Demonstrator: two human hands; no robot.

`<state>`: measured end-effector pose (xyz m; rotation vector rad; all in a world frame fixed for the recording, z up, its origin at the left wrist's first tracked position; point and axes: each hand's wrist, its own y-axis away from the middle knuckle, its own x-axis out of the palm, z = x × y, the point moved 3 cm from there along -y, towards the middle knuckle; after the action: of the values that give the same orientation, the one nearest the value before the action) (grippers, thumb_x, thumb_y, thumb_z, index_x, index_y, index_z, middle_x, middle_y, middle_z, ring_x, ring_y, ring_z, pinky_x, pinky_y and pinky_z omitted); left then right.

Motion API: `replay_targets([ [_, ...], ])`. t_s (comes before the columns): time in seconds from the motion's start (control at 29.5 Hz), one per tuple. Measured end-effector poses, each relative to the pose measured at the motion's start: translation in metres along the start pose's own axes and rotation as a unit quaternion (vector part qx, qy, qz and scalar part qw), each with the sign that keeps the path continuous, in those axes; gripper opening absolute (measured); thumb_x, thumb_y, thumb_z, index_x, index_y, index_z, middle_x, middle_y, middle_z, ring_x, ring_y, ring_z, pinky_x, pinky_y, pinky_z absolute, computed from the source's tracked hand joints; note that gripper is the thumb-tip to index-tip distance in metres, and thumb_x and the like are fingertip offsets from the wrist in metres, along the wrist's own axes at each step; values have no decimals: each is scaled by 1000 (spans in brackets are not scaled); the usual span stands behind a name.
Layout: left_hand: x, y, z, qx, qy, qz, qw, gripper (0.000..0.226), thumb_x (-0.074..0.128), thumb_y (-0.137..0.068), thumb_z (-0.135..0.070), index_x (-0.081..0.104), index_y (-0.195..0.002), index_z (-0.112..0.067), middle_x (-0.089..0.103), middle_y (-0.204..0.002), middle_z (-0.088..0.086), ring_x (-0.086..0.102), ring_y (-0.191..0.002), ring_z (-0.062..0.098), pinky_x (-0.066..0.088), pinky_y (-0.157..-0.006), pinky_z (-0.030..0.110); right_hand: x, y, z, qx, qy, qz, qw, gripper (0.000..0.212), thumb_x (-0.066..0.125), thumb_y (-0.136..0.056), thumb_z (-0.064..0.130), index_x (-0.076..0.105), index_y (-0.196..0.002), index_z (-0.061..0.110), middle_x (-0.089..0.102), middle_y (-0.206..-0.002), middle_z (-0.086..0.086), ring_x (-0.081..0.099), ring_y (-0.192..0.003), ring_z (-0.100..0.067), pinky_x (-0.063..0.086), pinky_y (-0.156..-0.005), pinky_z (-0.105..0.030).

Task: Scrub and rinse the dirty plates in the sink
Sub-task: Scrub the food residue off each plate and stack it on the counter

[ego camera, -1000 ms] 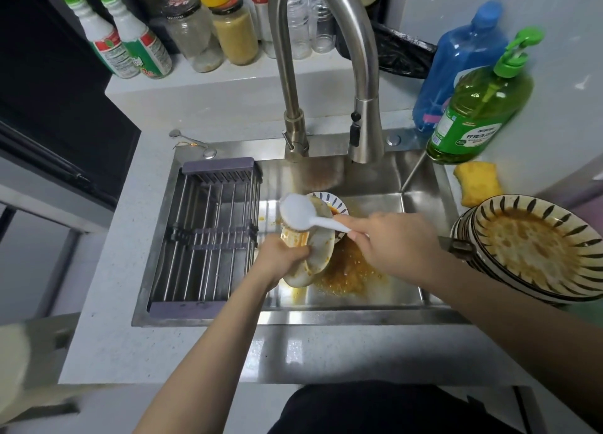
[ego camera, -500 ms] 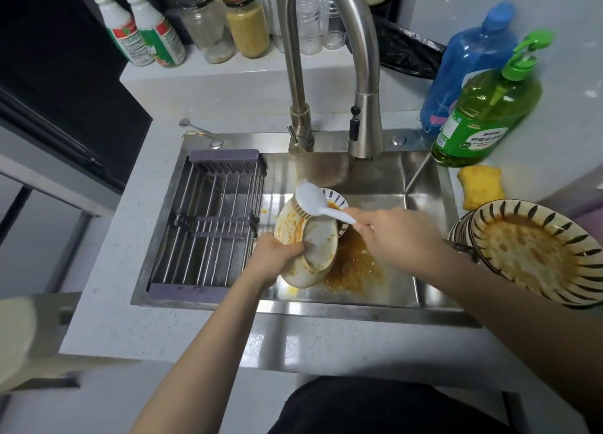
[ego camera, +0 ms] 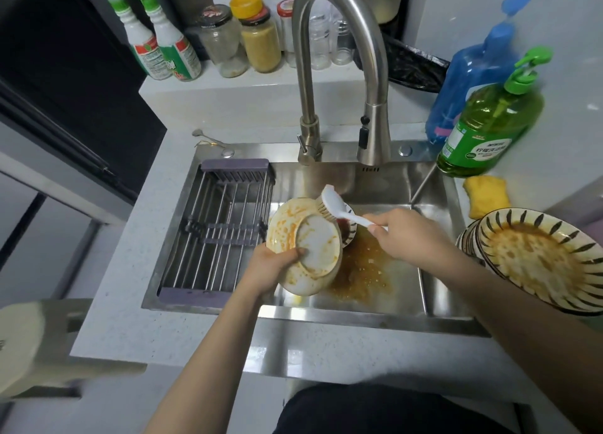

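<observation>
My left hand (ego camera: 275, 265) grips a white plate (ego camera: 303, 247) smeared with orange sauce, tilted over the steel sink (ego camera: 385, 179), its underside toward me. My right hand (ego camera: 408, 234) holds a white scrub brush (ego camera: 336, 203) by the handle, its bristles against the plate's upper rim. Behind the plate a striped bowl (ego camera: 348, 229) lies in the sink, mostly hidden. Orange sauce residue (ego camera: 362, 267) covers the sink floor. A stack of dirty striped plates (ego camera: 535, 257) sits on the counter at the right.
A drying rack (ego camera: 222, 228) fills the sink's left side. The tall faucet (ego camera: 339, 74) arches over the basin. Green soap bottle (ego camera: 489, 120), blue bottle (ego camera: 473, 71) and yellow sponge (ego camera: 486, 195) stand at right. Jars (ego camera: 261, 38) and spray bottles (ego camera: 163, 48) line the back ledge.
The brush has slid from the plate's middle up to its top rim. The plate has turned so more of its underside faces me.
</observation>
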<state>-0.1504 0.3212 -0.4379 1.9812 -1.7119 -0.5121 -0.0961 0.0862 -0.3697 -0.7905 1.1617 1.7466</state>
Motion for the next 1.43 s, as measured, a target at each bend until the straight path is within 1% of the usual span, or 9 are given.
replay_targets([
  [0.17,-11,-8,-12,-4,37,17,999,31,72,-77,4,64,-106,2,70,-103,17,68,-95,32,59,-78,38,-5,-6,21,4,6,3,1000,31,42,-98,36,57,-124,47,58,-66,8,55,-58,-12,38,-49,-24],
  [0.44,-46,-25,-31,-29,103,55,993,28,58,-85,6,58,-114,5,67,-109,20,68,-93,29,59,-77,38,-8,-25,46,28,4,33,999,33,41,-100,29,60,-125,33,67,-99,-2,57,-70,-14,43,-57,-26],
  [0.61,-76,-49,-47,-44,179,75,980,24,53,-89,1,59,-112,-3,71,-104,14,71,-89,23,60,-73,40,17,-15,44,98,16,134,986,33,44,-97,32,65,-116,15,65,-109,-10,61,-95,-27,48,-75,-31],
  [0.78,-71,-68,-70,-69,166,114,977,18,50,-94,-4,57,-111,-3,75,-87,10,73,-76,20,59,-55,36,35,-13,50,127,-48,32,990,36,37,-101,28,61,-125,16,66,-110,-8,60,-97,-24,47,-82,-34],
  [0.92,-65,-78,-73,-77,186,137,970,23,49,-94,-3,54,-117,0,75,-92,12,73,-82,22,60,-64,39,30,-1,48,152,-90,-87,980,37,38,-100,31,51,-135,32,65,-118,-2,59,-103,-22,47,-85,-34],
  [1.02,-54,-81,-68,-92,180,160,966,24,46,-95,-3,54,-118,-1,74,-92,12,73,-82,22,60,-65,39,33,6,43,120,-48,-67,989,39,37,-101,33,45,-139,38,62,-125,3,58,-107,-19,45,-84,-32],
  [1.15,-47,-84,-61,-103,213,145,961,19,43,-97,-5,56,-112,-4,75,-87,12,73,-76,23,58,-65,44,39,27,46,59,34,-33,997,40,34,-101,36,38,-140,46,62,-97,7,56,-76,-12,44,-64,-27],
  [1.29,-33,-77,-52,-131,238,142,952,17,40,-99,-7,55,-106,-3,74,-80,13,73,-70,24,58,-56,42,33,33,38,102,57,-87,989,42,31,-102,36,34,-143,44,66,-110,5,61,-89,-17,40,-66,-28],
  [1.43,-19,-73,-48,-142,256,118,949,32,42,-99,-7,48,-130,-4,72,-95,14,65,-87,28,51,-72,49,45,43,62,31,80,-70,994,43,32,-102,36,32,-143,45,65,-94,5,60,-77,-13,44,-64,-26],
])
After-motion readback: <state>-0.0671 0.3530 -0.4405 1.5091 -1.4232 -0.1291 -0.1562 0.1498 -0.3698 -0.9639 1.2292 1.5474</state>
